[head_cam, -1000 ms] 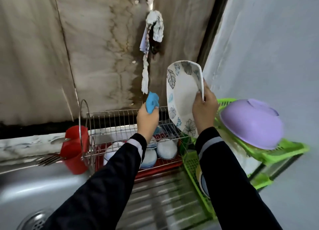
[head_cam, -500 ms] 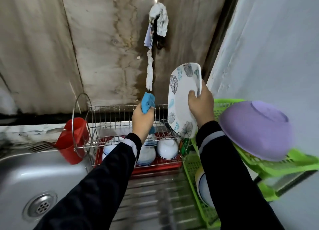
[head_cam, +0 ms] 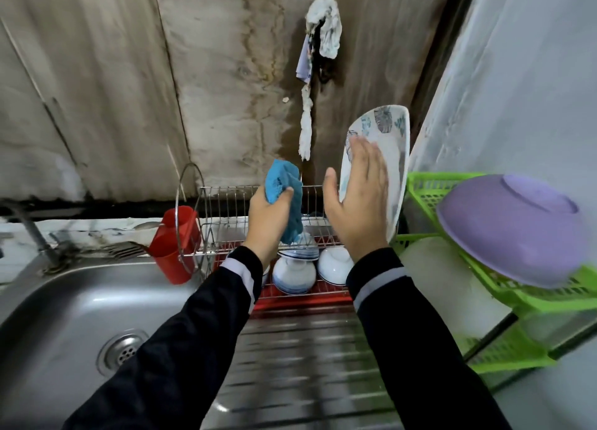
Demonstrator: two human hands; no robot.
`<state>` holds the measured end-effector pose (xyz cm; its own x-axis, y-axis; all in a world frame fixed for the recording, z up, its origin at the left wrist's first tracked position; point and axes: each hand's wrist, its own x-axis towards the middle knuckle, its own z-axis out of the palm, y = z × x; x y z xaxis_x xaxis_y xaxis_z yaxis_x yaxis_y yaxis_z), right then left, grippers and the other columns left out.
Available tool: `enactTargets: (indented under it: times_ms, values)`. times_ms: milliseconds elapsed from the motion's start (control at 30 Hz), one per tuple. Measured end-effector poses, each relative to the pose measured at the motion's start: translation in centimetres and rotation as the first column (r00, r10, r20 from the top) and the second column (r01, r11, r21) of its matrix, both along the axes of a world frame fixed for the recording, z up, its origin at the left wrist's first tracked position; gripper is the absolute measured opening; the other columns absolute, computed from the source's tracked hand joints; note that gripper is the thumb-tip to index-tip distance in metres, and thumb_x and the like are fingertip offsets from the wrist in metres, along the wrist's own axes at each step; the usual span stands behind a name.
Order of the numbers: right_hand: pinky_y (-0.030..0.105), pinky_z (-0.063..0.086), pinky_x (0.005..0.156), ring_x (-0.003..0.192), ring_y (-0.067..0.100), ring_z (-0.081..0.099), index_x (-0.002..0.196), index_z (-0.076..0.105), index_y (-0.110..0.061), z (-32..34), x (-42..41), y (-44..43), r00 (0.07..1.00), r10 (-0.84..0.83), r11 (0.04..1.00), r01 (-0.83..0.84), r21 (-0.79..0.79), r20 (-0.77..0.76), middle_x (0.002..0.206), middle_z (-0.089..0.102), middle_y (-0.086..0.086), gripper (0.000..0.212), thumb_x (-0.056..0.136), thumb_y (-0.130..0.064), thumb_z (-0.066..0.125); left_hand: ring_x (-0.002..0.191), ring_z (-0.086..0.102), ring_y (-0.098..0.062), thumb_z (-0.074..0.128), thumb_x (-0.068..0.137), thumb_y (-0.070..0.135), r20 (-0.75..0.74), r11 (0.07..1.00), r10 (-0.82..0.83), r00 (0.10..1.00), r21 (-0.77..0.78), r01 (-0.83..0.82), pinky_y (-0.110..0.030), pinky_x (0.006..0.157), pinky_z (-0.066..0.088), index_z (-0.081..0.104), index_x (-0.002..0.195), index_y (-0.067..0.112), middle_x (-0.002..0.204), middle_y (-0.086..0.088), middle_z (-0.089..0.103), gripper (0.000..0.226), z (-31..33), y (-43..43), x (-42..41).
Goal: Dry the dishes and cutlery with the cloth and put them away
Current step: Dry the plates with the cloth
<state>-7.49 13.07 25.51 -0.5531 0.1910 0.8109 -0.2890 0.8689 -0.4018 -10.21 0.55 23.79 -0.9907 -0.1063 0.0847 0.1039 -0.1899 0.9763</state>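
The head camera looks forward and down, close over sink (head_cam: 64, 316) and dish rack (head_cam: 232, 200).

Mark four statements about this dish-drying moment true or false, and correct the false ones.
1. The left hand grips the blue cloth. True.
2. The right hand wipes the plate with the cloth. False: its straight fingers lie bare against the plate.
3. The purple bowl lies upside down on the green rack. True.
4. The red cup sits on the green rack. False: it hangs at the wire rack's left end.
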Motion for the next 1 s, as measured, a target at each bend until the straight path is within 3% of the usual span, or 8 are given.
enactTargets:
  times_ms: [167,300,500,633,767,1000]
  values:
    - [0.046,0.022,0.121,0.147,0.031,0.027,0.148,0.04,-0.007,-1.2,1.1,-4.2,0.986,0.126,0.992,-0.127,0.002,0.108,0.153,0.041,0.012,0.056,0.099,-0.035,0.041,0.099,0.066,-0.017,0.057,0.098,0.011,-0.014,0.998,-0.038,0.999,0.04,0.039,-0.026,0.084,0.054,0.062,0.109,0.016,0.103,0.0,0.069,0.014,0.1,-5.0,2.4]
    - [0.042,0.024,0.12,0.145,0.031,0.03,0.145,0.044,-0.005,-2.4,2.8,-9.9,0.975,0.195,0.981,-0.194,-0.017,0.106,0.149,0.045,0.013,0.055,0.099,-0.034,0.041,0.103,0.068,-0.02,0.059,0.096,0.012,-0.034,0.999,-0.006,0.999,0.032,0.007,-0.035,0.091,0.054,0.065,0.105,0.022,0.107,-0.003,0.072,0.014,-0.6,-11.0,5.2]
    - [0.046,0.026,0.12,0.144,0.03,0.032,0.144,0.046,-0.007,-5.1,5.5,-21.9,0.906,0.385,0.922,-0.37,-0.115,0.176,0.147,0.048,0.012,0.054,0.099,-0.036,0.038,0.094,0.069,-0.016,0.056,0.098,0.012,-0.038,0.993,0.115,0.993,0.007,-0.115,-0.026,0.077,0.057,0.064,0.109,0.014,0.103,-0.003,0.071,0.014,-1.2,-22.8,10.9]
    - [0.046,0.026,0.119,0.142,0.032,0.035,0.142,0.047,-0.007,-6.9,7.1,-29.4,0.844,0.482,0.876,-0.464,-0.132,0.234,0.145,0.05,0.011,0.056,0.098,-0.039,0.035,0.097,0.069,-0.016,0.059,0.097,0.015,0.011,0.972,0.236,0.972,0.008,-0.236,-0.034,0.085,0.056,0.063,0.107,0.023,0.103,0.0,0.072,0.014,-2.3,-30.4,14.5]
    - [0.045,0.026,0.119,0.14,0.029,0.036,0.139,0.048,-0.009,-8.5,9.5,-37.8,0.76,0.585,0.809,-0.571,-0.141,0.283,0.142,0.05,0.01,0.053,0.099,-0.039,0.035,0.088,0.069,-0.012,0.058,0.096,0.01,0.017,0.921,0.386,0.922,0.039,-0.387,-0.026,0.077,0.055,0.063,0.101,0.025,0.094,0.005,0.071,0.016,-3.7,-38.3,18.4]
    - [0.047,0.025,0.12,0.144,0.032,0.03,0.141,0.047,-0.008,-12.3,11.9,-48.1,0.606,0.66,0.715,-0.688,-0.125,0.444,0.146,0.048,0.012,0.049,0.1,-0.033,0.042,0.092,0.068,-0.013,0.058,0.096,0.01,0.092,0.823,0.566,0.819,-0.004,-0.568,-0.025,0.078,0.055,0.06,0.115,0.017,0.104,0.002,0.07,0.02,-7.1,-47.9,23.1]
